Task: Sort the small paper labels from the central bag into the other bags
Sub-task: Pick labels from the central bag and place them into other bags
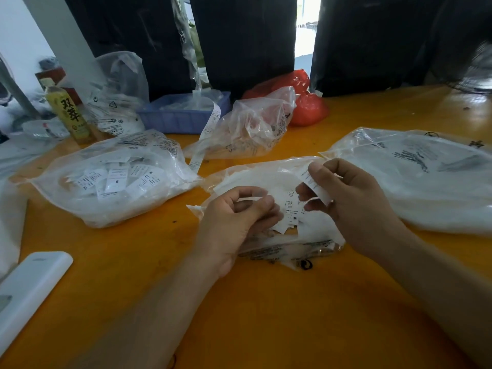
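The central clear bag (255, 179) lies open on the orange table, full of small white paper labels (291, 211). My left hand (234, 222) hovers over its left side, fingers curled round a few labels. My right hand (351, 198) pinches a white label strip (314, 185) between thumb and fingers above the bag's right side. A clear bag of labels marked S and M (114, 179) lies to the left. Another large clear bag (426, 179) lies to the right. A third, crumpled clear bag (247, 129) sits behind the central one.
A blue plastic basket (183, 113) stands at the back, with a long label strip (210, 129) hanging from it. Red bags (306, 102) sit at the back right, a drink bottle (69, 113) at the back left, and a white flat box (29, 288) at the near left edge.
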The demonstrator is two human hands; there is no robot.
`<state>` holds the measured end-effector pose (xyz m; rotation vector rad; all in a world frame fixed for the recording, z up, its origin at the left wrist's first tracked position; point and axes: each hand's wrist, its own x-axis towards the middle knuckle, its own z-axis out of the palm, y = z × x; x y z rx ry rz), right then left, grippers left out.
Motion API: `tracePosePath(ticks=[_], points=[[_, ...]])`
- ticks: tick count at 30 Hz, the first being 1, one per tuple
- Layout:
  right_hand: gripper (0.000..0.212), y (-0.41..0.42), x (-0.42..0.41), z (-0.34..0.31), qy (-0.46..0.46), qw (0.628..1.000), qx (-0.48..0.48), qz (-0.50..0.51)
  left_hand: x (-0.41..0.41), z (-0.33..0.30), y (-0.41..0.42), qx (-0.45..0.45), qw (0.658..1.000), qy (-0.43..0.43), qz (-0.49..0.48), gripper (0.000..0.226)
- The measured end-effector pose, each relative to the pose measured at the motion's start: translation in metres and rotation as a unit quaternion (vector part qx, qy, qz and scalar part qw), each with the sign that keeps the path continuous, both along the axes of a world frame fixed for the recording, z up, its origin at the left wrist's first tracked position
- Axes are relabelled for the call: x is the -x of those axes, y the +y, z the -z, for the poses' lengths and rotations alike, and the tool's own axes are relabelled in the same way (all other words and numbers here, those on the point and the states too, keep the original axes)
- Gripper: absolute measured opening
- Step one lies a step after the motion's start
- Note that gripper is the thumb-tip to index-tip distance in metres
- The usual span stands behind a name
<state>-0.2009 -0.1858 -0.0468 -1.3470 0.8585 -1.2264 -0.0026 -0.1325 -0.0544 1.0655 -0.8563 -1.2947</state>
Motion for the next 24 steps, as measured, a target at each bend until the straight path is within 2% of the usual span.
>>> tracePosePath(ticks=[2, 4, 9, 13, 18, 21, 24], points=[[0.028, -0.001, 0.002, -0.001, -0.026, 0.999, -0.027, -0.025, 0.000, 0.001, 0.000, -0.001, 1.000, -0.006, -0.005, 0.038], [0.027, -0.002, 0.003, -0.001, -0.010, 1.000, -0.020, -0.019, 0.001, 0.001, 0.000, 0.001, 1.000, 0.000, -0.008, 0.033], [0.011, -0.003, 0.004, 0.004, 0.105, 0.994, 0.027, -0.002, 0.001, 0.003, -0.001, -0.007, 1.000, -0.014, -0.010, 0.016], [0.014, -0.002, 0.003, 0.005, 0.153, 0.987, 0.042, 0.029, 0.000, 0.004, -0.001, -0.008, 0.999, -0.027, -0.021, 0.014], [0.010, -0.002, 0.002, 0.004, 0.083, 0.996, 0.006, 0.012, -0.001, 0.003, -0.002, 0.004, 1.000, -0.007, -0.022, 0.025], [0.019, -0.003, 0.002, 0.000, -0.022, 0.997, -0.069, -0.021, -0.001, 0.005, -0.002, 0.008, 1.000, -0.014, -0.017, 0.032], [0.022, -0.003, 0.003, -0.005, -0.118, 0.985, -0.121, -0.042, -0.001, 0.006, -0.003, 0.006, 1.000, -0.003, -0.009, 0.027]])
